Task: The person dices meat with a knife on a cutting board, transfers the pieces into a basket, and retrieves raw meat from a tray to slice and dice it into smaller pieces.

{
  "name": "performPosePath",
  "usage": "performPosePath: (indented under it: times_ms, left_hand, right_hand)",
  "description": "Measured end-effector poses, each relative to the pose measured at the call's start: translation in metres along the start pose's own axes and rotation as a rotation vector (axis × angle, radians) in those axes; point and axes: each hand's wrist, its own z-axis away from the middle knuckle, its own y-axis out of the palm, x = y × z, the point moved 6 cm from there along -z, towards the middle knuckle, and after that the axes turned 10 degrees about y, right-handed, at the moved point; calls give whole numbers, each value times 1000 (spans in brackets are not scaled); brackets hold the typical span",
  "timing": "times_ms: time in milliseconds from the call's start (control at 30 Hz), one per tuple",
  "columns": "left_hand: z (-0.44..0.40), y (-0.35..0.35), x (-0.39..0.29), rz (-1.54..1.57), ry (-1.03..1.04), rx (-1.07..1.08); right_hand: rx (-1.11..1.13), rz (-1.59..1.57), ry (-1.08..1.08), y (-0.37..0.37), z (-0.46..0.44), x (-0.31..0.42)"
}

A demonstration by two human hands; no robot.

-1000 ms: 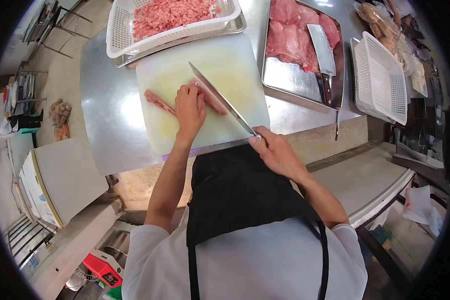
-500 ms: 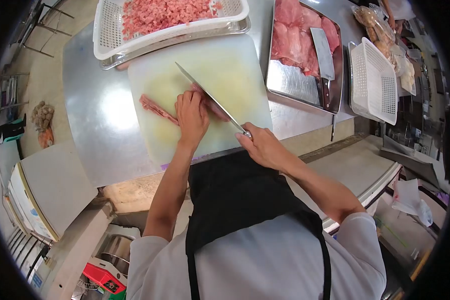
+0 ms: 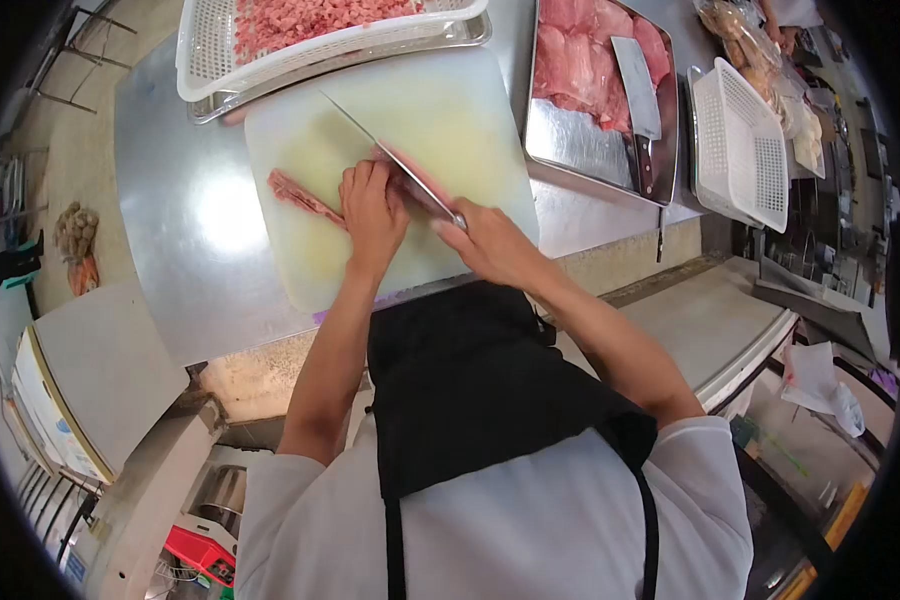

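Note:
My right hand (image 3: 492, 243) is closed round the handle of a long, narrow knife (image 3: 370, 133). The blade lies slantwise over a piece of raw meat (image 3: 422, 194), its tip pointing to the far left. My left hand (image 3: 372, 212) presses that meat with bent fingers, close beside the blade, and partly hides it. A thin strip of meat (image 3: 305, 197) lies left of my left hand on the white cutting board (image 3: 460, 95).
Beyond the board, a white perforated basket (image 3: 205, 75) holds diced meat. To the right, a metal tray (image 3: 570, 145) holds meat slabs with a cleaver (image 3: 638, 95) on top. A second white basket (image 3: 735, 150) stands further right on the metal table (image 3: 150, 200).
The knife and my right hand have slid forward and to the left across the meat. My left hand stays on the meat. The whole view has shifted slightly.

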Motion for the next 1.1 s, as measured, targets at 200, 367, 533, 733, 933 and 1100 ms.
performPosePath:
  times_ms: [200,367,533,733,933,1100]
  left_hand:
    - [6,0,1,-2,-5,-3]
    - [5,-2,0,20,-3,1]
    - [1,-5,0,66,-20,-1]
    - [4,-4,-1,42,-35,-14]
    - [1,-6,-1,32,-18,-15]
    - [7,2,7,27,-31,-15]
  right_hand:
    - [74,-30,170,-33,33,32]
    - [86,31,284,-27,74,12]
    - [67,65,164,-15,51,10]
    - [2,123,47,7,10,10]
    - [96,12,125,-11,24,-1]
    - [312,-124,435,-32,15,8]
